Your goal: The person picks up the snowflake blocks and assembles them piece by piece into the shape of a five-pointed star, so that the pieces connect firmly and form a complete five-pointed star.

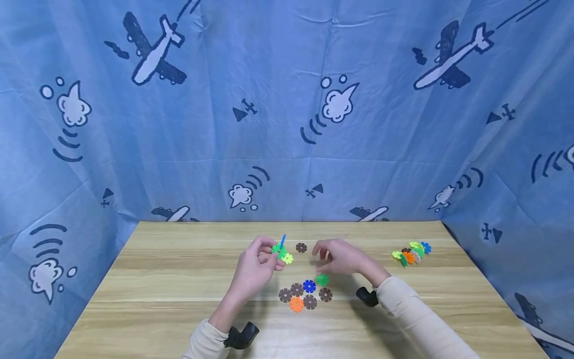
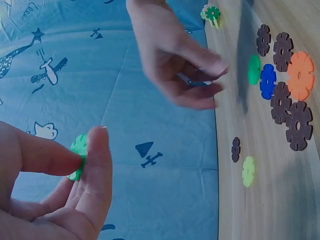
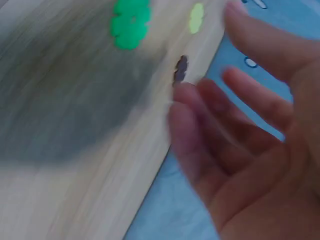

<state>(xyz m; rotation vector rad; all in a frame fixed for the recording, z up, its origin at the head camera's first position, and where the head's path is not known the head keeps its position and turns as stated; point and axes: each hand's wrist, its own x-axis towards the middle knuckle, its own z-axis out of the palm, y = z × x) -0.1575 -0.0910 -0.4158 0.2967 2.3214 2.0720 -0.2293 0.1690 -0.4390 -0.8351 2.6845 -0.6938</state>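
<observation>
My left hand [image 1: 254, 269] pinches a green notched plastic disc [image 2: 77, 157] between thumb and fingers, raised over the table. A blue disc [image 1: 283, 241], seen edge-on, stands up from that green one. Just beside these fingers a yellow-green disc [image 2: 248, 171] shows on the table. My right hand [image 1: 344, 258] hovers over the table with loosely bent fingers and nothing between them. Near its fingertips lies a single brown disc [image 1: 301, 248]. Another green disc [image 1: 322, 279] is on the table below the right hand.
Closer to me lies a loose group with a dark blue disc [image 1: 309, 285], an orange disc [image 1: 297, 304] and several brown discs [image 1: 310, 302]. A cluster of joined colored discs [image 1: 409, 257] sits at the right. Behind the wooden table [image 1: 179, 279] hangs a blue curtain [image 1: 278, 124].
</observation>
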